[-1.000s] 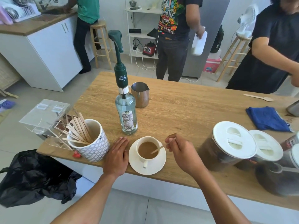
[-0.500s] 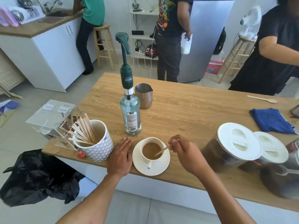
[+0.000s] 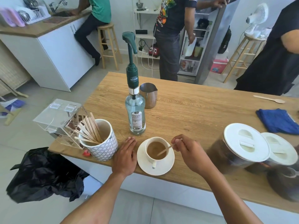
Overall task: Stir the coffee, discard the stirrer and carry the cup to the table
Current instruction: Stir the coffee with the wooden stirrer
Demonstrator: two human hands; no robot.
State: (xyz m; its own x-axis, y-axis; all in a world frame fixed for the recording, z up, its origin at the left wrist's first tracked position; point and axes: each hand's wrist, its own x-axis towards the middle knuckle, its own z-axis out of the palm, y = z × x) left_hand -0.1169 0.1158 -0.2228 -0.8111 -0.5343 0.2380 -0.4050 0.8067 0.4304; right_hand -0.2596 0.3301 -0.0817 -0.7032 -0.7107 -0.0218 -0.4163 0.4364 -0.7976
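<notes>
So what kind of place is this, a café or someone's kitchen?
Likely a shared kitchen set up for coffee: a wooden counter with a pump syrup bottle, a steel milk jug and a pot of wooden stirrers, plus a dish rack and an open fridge behind.

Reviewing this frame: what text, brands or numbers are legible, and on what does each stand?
"TEISSEIRE": on the green pump of the syrup bottle.
Small line above that word: too small to read.
The white back label on the bottle: print too small to read.
The T-shirt graphic on a standing person: blurred, unreadable.
</notes>
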